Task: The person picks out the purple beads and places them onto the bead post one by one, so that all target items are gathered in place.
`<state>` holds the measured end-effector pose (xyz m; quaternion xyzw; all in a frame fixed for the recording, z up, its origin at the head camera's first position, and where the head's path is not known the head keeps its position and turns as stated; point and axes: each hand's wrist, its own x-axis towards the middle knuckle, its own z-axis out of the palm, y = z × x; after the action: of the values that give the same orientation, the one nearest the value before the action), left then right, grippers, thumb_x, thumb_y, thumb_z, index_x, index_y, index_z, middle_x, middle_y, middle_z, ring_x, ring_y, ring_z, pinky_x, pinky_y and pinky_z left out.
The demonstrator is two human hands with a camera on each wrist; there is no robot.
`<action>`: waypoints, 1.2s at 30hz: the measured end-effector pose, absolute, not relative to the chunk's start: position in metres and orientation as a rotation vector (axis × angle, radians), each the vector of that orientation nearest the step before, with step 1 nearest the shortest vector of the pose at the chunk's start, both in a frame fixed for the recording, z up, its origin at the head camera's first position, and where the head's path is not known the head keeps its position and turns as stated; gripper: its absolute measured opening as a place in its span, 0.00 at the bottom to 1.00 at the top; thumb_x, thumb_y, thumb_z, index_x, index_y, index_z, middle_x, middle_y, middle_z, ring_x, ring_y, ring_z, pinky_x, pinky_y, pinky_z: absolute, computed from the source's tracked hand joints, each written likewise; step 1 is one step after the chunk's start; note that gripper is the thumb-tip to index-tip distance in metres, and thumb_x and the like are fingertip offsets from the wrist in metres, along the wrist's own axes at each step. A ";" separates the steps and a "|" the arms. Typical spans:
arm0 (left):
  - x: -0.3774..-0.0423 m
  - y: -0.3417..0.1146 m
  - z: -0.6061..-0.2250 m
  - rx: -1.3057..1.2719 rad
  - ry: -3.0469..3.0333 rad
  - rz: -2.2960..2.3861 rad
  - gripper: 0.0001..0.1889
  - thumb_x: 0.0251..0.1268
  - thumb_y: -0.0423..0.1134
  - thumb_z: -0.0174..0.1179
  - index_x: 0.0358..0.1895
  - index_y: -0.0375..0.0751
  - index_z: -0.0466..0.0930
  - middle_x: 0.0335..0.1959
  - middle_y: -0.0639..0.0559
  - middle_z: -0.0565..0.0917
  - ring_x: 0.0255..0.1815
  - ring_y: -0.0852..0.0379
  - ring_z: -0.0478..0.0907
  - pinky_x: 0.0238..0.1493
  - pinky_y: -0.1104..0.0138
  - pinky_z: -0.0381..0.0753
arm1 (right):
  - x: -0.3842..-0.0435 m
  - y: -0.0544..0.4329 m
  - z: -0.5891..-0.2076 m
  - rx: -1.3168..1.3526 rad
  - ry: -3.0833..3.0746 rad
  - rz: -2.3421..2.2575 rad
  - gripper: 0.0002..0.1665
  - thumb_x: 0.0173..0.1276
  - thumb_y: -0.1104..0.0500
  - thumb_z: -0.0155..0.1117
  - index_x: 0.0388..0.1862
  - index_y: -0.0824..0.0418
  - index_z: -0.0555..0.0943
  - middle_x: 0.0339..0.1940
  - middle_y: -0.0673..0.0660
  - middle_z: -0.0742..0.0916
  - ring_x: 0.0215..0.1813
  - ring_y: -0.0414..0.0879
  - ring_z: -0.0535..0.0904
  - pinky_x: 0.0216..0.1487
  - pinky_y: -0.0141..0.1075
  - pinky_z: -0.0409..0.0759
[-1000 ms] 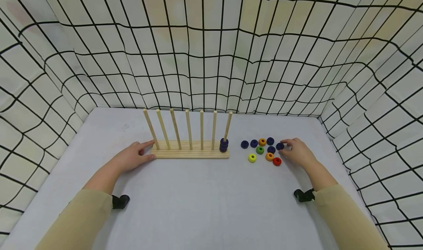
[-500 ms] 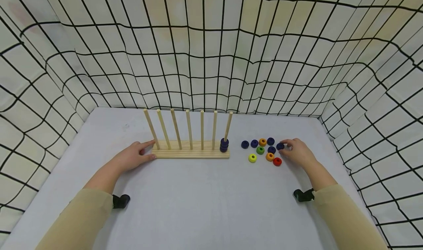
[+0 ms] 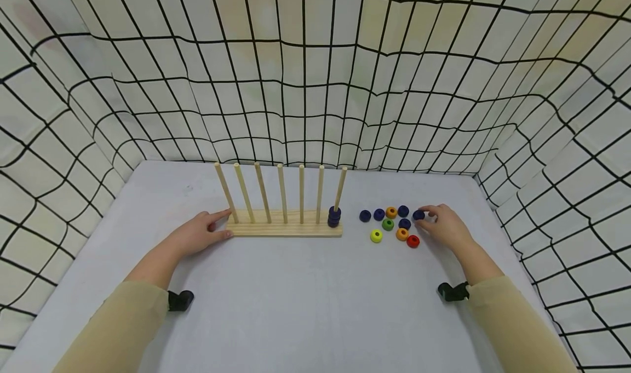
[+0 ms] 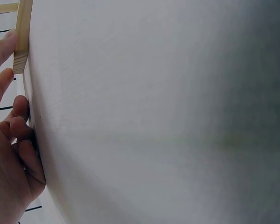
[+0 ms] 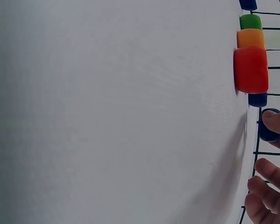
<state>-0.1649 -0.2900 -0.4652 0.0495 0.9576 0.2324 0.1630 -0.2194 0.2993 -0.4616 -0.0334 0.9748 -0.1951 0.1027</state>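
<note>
Between thumb and index finger, my right hand (image 3: 443, 225) pinches a dark blue bead (image 3: 418, 214). The right wrist view shows this bead (image 5: 269, 134) held on edge, a gap away from the white tabletop. My left hand (image 3: 194, 234) holds the left end of a wooden peg rack (image 3: 283, 233), thumb at the front edge and index finger by the leftmost peg; its other fingers curl under. Dark blue beads (image 3: 333, 217) are stacked low on the rack's rightmost peg (image 3: 340, 189). The other pegs stand bare.
Loose beads lie right of the rack: several dark blue ones (image 3: 365, 216), two orange (image 3: 402, 234), a green one (image 3: 388, 224), a yellow one (image 3: 376, 235) and a red one (image 3: 413, 241). Black netting over white cloth (image 3: 315, 88) surrounds the table (image 3: 315, 307) at back and sides.
My right hand has risen slightly with the dark blue bead, which now sits a little higher in the head view. The left hand and rack have stayed put.
</note>
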 end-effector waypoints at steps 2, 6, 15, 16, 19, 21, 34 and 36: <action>-0.165 -0.291 -0.467 0.139 2.729 0.661 0.41 0.67 0.62 0.59 0.77 0.46 0.60 0.34 0.47 0.67 0.32 0.52 0.65 0.34 0.59 0.62 | -0.219 0.299 -0.461 -0.101 2.881 -0.580 0.29 0.71 0.49 0.64 0.67 0.59 0.75 0.57 0.68 0.77 0.53 0.61 0.74 0.52 0.54 0.76; -0.165 -0.290 -0.467 0.140 2.726 0.671 0.41 0.67 0.62 0.59 0.77 0.45 0.60 0.33 0.47 0.66 0.31 0.52 0.64 0.33 0.59 0.62 | -0.219 0.299 -0.459 -0.100 2.884 -0.585 0.29 0.72 0.48 0.63 0.67 0.58 0.75 0.57 0.67 0.77 0.54 0.61 0.74 0.52 0.53 0.76; -0.165 -0.289 -0.466 0.134 2.727 0.665 0.41 0.67 0.62 0.59 0.77 0.46 0.59 0.34 0.47 0.66 0.32 0.52 0.64 0.34 0.59 0.62 | -0.216 0.296 -0.458 -0.083 2.918 -0.629 0.29 0.71 0.46 0.64 0.66 0.56 0.76 0.57 0.65 0.77 0.56 0.62 0.73 0.52 0.53 0.77; -0.165 -0.289 -0.467 0.135 2.726 0.665 0.41 0.67 0.62 0.59 0.77 0.46 0.59 0.34 0.47 0.66 0.32 0.52 0.65 0.34 0.59 0.62 | -0.216 0.295 -0.458 -0.082 2.925 -0.630 0.29 0.71 0.46 0.64 0.66 0.56 0.76 0.57 0.65 0.77 0.57 0.62 0.73 0.52 0.54 0.77; -0.165 -0.290 -0.467 0.141 2.727 0.661 0.41 0.67 0.61 0.59 0.77 0.46 0.59 0.34 0.47 0.66 0.32 0.52 0.65 0.34 0.59 0.62 | -0.215 0.293 -0.456 -0.088 2.947 -0.637 0.30 0.71 0.45 0.64 0.66 0.56 0.76 0.57 0.65 0.77 0.57 0.62 0.73 0.52 0.54 0.76; -0.164 -0.290 -0.466 0.145 2.730 0.660 0.40 0.67 0.61 0.59 0.77 0.46 0.59 0.34 0.47 0.66 0.32 0.52 0.65 0.34 0.59 0.62 | -0.213 0.290 -0.454 -0.094 2.959 -0.640 0.30 0.70 0.45 0.64 0.66 0.56 0.76 0.58 0.64 0.77 0.57 0.61 0.73 0.52 0.54 0.76; -0.164 -0.289 -0.463 0.147 2.737 0.668 0.40 0.67 0.61 0.59 0.77 0.46 0.60 0.33 0.47 0.66 0.31 0.52 0.64 0.34 0.59 0.62 | -0.206 0.275 -0.444 -0.164 2.995 -0.682 0.30 0.70 0.42 0.64 0.65 0.54 0.77 0.58 0.62 0.78 0.57 0.59 0.73 0.50 0.51 0.78; -0.164 -0.289 -0.463 0.143 2.737 0.671 0.40 0.67 0.61 0.59 0.77 0.46 0.60 0.33 0.47 0.66 0.30 0.52 0.64 0.34 0.59 0.62 | -0.205 0.273 -0.442 -0.175 2.999 -0.686 0.30 0.70 0.43 0.65 0.65 0.54 0.77 0.58 0.62 0.78 0.57 0.59 0.73 0.50 0.51 0.78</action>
<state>-0.1637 -0.2887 -0.4633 0.0501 0.9576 0.2347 0.1593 -0.2055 0.2727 -0.4419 -0.0567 0.9728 -0.2226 0.0298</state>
